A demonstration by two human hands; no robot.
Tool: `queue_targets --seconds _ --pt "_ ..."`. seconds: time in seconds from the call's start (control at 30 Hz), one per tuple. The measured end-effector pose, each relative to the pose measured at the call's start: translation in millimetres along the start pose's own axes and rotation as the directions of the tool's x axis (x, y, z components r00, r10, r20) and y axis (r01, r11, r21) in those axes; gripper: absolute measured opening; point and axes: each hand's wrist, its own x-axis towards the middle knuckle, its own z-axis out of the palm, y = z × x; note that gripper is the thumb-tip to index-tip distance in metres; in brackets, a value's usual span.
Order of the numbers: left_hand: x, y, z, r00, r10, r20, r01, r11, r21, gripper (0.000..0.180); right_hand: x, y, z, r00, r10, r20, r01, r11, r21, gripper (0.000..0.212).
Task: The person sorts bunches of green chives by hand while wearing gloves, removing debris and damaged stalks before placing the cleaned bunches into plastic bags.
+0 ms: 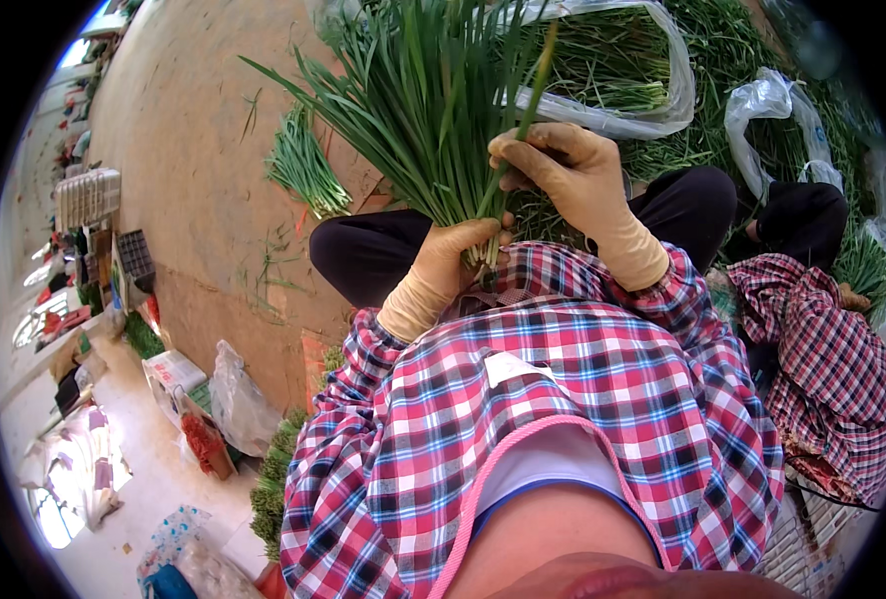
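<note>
My left hand (460,250), in a tan glove, grips the base of a thick bunch of long green chives (418,100) that fans upward over my lap. My right hand (563,165), also gloved, pinches a single green stalk (528,95) against the right side of the bunch. Both forearms come out of red plaid sleeves. The cut ends of the bunch poke out just below my left fist.
A clear plastic bag (652,110) of chives lies behind the bunch, with more chives and bags (772,110) at right. A smaller chive bundle (303,165) rests on the brown floor. Another person in a plaid sleeve (822,349) sits at right. Crates (88,195) and boxes stand at left.
</note>
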Motion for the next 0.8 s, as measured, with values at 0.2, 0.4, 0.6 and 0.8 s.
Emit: queue_targets --seconds 0.2,0.4,0.6,0.8 --pt "-4 6 -26 0.999 -0.032 -0.04 0.027 0.993 -0.114 0.024 -11 -32 -41 0.95 -0.288 -0.123 0.307 0.935 0.179 0.019" --pt "-25 5 -48 0.997 0.058 -0.05 -0.042 0.957 0.286 0.024 8 -33 -83 0.994 -0.042 -0.098 -0.013 0.861 -0.508 0.039" --pt "-39 4 -50 0.999 -0.01 0.034 -0.006 0.889 0.458 0.029 18 -14 -9 0.981 0.156 0.114 -0.135 0.976 -0.17 0.034" --pt "-54 3 -69 0.982 -0.14 0.124 0.107 0.964 0.245 0.036 36 26 -41 0.872 -0.427 0.24 0.367 0.245 -0.897 0.021"
